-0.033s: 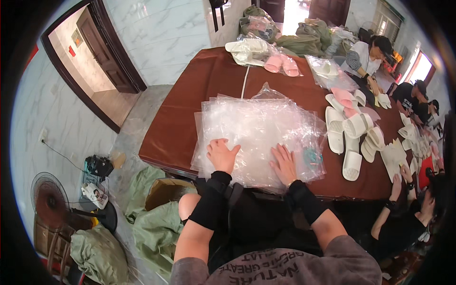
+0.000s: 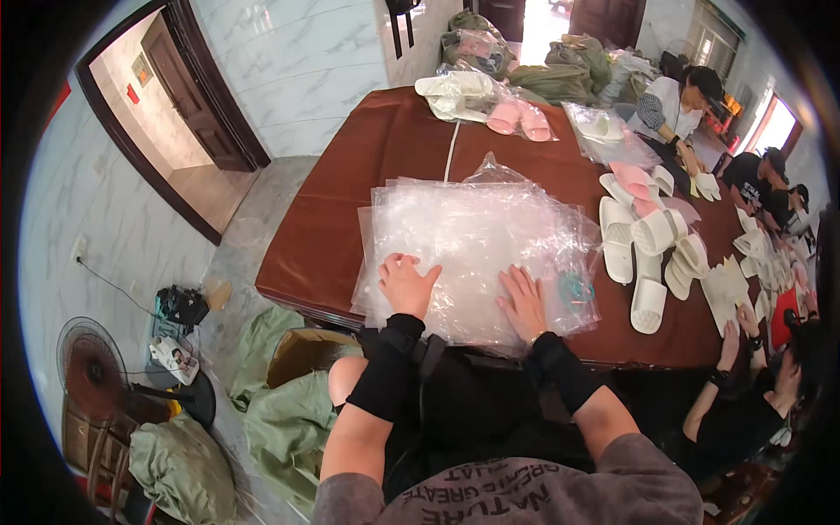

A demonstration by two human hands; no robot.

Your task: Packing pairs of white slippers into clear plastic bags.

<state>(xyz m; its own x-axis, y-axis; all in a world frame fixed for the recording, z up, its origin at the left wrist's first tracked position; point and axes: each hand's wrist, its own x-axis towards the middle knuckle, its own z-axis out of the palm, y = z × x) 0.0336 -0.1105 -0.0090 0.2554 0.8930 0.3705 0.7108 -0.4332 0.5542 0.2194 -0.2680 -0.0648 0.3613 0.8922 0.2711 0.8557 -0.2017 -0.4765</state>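
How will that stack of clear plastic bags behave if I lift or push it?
The stack of clear plastic bags would likely sag when lifted, as its sheets look thin and wrinkled at the edges. Its layers may slip over one another under a push: they look glossy and lie unevenly fanned.

- Twelve o'clock: table (image 2: 398,149) is showing brown.
- Centre: bags (image 2: 468,245) are looking clear, whitish.
- Three o'clock: slippers (image 2: 619,245) are showing white, some pink.
- Two o'clock: sleeve (image 2: 650,110) is showing dark-and-white checks.
- Seven o'clock: sacks (image 2: 289,429) are showing green.
- Eleven o'clock: wall (image 2: 293,79) is showing grey-veined white.
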